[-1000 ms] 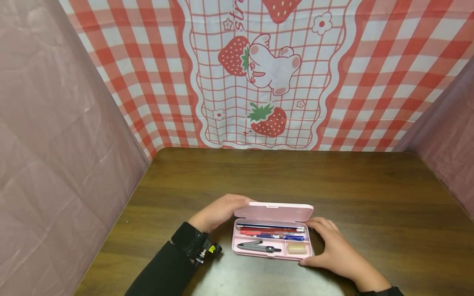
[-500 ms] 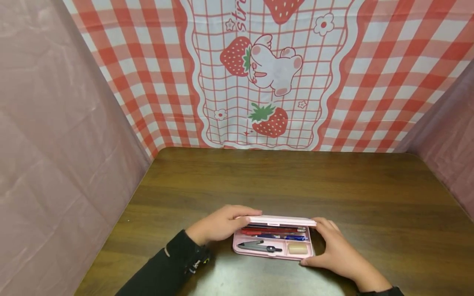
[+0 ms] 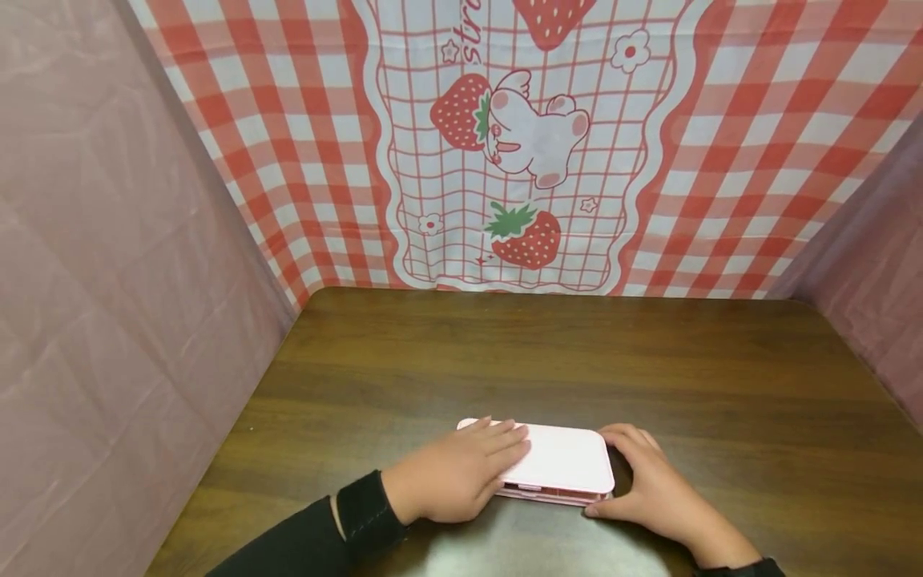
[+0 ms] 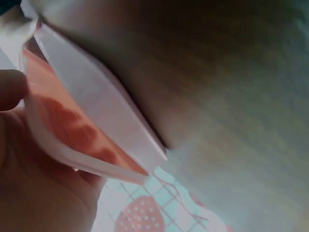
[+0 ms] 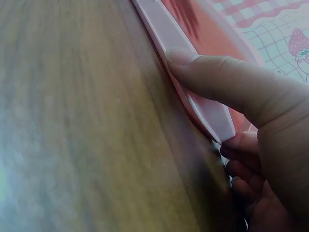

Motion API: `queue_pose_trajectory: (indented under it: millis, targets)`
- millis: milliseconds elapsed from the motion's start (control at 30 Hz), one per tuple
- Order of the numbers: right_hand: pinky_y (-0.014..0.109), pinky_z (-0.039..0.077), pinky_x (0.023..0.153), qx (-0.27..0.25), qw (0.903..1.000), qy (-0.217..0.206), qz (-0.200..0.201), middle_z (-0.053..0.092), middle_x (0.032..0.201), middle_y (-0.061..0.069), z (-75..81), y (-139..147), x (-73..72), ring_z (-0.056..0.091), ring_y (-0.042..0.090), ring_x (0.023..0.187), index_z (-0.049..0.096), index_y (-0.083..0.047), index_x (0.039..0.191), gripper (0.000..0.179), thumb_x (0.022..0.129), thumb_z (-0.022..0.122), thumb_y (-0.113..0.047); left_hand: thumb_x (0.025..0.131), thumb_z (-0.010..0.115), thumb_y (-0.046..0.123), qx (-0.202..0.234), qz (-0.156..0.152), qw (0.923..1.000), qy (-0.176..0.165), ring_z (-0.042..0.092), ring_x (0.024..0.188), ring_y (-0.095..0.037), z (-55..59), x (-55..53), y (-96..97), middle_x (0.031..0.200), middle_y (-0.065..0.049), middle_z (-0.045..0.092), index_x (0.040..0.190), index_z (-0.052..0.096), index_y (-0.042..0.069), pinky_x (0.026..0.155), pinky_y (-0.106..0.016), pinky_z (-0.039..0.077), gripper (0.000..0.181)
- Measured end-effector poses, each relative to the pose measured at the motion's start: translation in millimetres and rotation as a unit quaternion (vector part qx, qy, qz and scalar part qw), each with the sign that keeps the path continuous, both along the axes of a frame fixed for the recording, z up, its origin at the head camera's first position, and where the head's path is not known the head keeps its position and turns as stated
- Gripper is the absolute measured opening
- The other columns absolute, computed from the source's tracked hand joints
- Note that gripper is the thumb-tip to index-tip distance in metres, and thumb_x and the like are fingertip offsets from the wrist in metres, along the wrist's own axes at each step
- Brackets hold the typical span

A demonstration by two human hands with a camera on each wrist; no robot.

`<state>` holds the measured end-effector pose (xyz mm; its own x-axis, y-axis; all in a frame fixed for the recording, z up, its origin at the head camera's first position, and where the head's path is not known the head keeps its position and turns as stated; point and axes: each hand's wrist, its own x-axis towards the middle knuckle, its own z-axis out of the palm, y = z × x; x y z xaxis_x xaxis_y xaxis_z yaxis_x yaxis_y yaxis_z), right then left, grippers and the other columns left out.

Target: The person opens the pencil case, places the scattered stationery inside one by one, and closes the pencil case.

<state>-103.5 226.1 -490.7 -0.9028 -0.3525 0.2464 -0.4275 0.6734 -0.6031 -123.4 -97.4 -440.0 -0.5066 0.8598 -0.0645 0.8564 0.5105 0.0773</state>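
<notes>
A pink pencil case (image 3: 570,458) lies on the table with its lid lowered, a narrow gap showing along the front edge. Flat across the left part of the lid rests my left hand (image 3: 457,473), fingers extended. My right hand (image 3: 649,485) holds the right end of the case between thumb at the front corner and fingers behind. In the right wrist view, the thumb (image 5: 212,79) presses the side wall of the case's base (image 5: 166,29). From the left wrist, the raised lid (image 4: 63,125) stands at an angle to the base (image 4: 91,87). The contents are hidden under the lid.
The brown wooden table (image 3: 404,353) extends around the case on all sides. A red checked strawberry cloth (image 3: 317,160) hangs behind its far edge. Pinkish drapes hang at the left (image 3: 108,280) and the right (image 3: 872,264).
The pencil case lid has swung down towards me from upright, covering the pencils, pen, compass and eraser. My left hand has moved from the lid's edge to its top. The right hand stays put.
</notes>
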Motion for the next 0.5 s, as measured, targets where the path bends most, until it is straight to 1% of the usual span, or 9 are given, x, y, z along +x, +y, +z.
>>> queue_pose_trajectory:
  millis: [167, 267, 300, 367, 500]
  targets:
    - [0.034, 0.034, 0.097, 0.006, 0.9999, -0.009, -0.006, 0.058, 0.128, 0.000, 1.0, 0, -0.2, 0.047, 0.025, 0.120, 0.064, -0.010, 0.124, 0.088, 0.057, 0.097, -0.057, 0.110, 0.037, 0.026, -0.043, 0.012, 0.9989, 0.017, 0.014, 0.156, -0.020, -1.1, 7.9, 7.2, 0.170, -0.002, 0.021, 0.164, 0.026, 0.014, 0.123, -0.040, 0.016, 0.056]
    - [0.034, 0.034, 0.097, 0.007, 0.9999, -0.009, -0.007, 0.059, 0.128, 0.001, 0.8, 0, -0.3, 0.047, 0.025, 0.120, 0.064, -0.009, 0.124, 0.089, 0.057, 0.097, -0.057, 0.107, 0.042, 0.021, -0.067, 0.021, 0.9968, 0.039, 0.015, 0.156, -0.021, -1.3, 11.6, 11.4, 0.169, -0.003, 0.022, 0.163, 0.029, 0.013, 0.123, -0.038, 0.017, 0.058]
    - [0.034, 0.034, 0.097, 0.007, 0.9999, -0.008, -0.008, 0.059, 0.128, 0.001, 0.5, 0, -0.4, 0.047, 0.025, 0.120, 0.064, -0.009, 0.124, 0.089, 0.057, 0.097, -0.056, 0.107, 0.043, 0.021, -0.072, 0.023, 0.9959, 0.049, 0.016, 0.155, -0.021, -1.6, 12.8, 12.8, 0.169, -0.004, 0.023, 0.163, 0.030, 0.014, 0.123, -0.038, 0.017, 0.058]
    - [0.034, 0.034, 0.097, 0.007, 0.9999, -0.005, -0.007, 0.059, 0.128, 0.001, 0.0, 0, -0.4, 0.048, 0.025, 0.120, 0.064, -0.009, 0.124, 0.088, 0.057, 0.097, -0.056, 0.106, 0.045, 0.021, -0.081, 0.021, 0.9933, 0.080, 0.021, 0.154, -0.022, -2.5, 15.2, 15.9, 0.167, -0.005, 0.028, 0.161, 0.036, 0.013, 0.122, -0.037, 0.020, 0.056]
    - [0.034, 0.035, 0.097, 0.008, 1.0000, -0.002, -0.006, 0.059, 0.128, 0.001, 0.0, 0, -0.4, 0.048, 0.024, 0.119, 0.064, -0.009, 0.124, 0.088, 0.057, 0.097, -0.057, 0.108, 0.047, 0.025, -0.080, 0.013, 0.9869, 0.140, 0.035, 0.149, -0.022, -3.3, 20.8, 21.2, 0.160, -0.006, 0.043, 0.155, 0.048, 0.013, 0.119, -0.035, 0.029, 0.048]
